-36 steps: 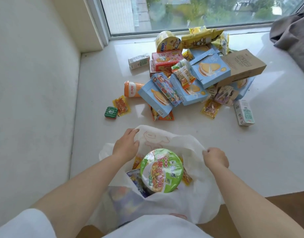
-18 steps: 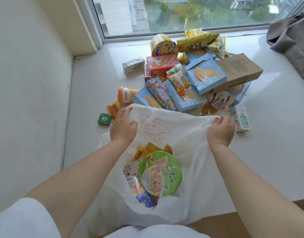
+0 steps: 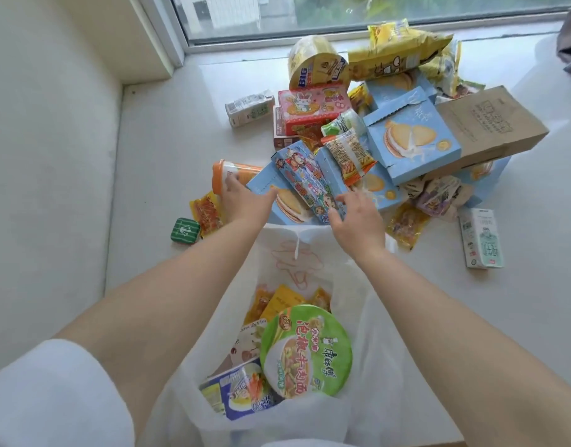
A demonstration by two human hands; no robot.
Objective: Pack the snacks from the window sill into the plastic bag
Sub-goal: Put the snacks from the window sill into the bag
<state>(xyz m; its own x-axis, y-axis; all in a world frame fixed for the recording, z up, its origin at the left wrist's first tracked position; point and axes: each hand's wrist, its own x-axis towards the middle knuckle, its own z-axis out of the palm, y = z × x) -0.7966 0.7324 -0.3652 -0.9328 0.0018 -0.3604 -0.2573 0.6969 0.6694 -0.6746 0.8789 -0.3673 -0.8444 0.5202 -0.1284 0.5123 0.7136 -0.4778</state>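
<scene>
snacks (image 3: 390, 137) heaped on sill, white bag (image 3: 374, 317) open

I see a thin, matt white plastic bag (image 3: 368, 317), slightly see-through. The noodle bowl (image 3: 306, 351) lid looks glossy (film-wrapped, I think). The blue boxes (image 3: 413, 140) are smooth cardboard, the brown bag (image 3: 490, 124) dull kraft paper, the window sill (image 3: 168, 150) polished stone.

White short sleeve (image 3: 51, 395); bare forearms, hands.
</scene>
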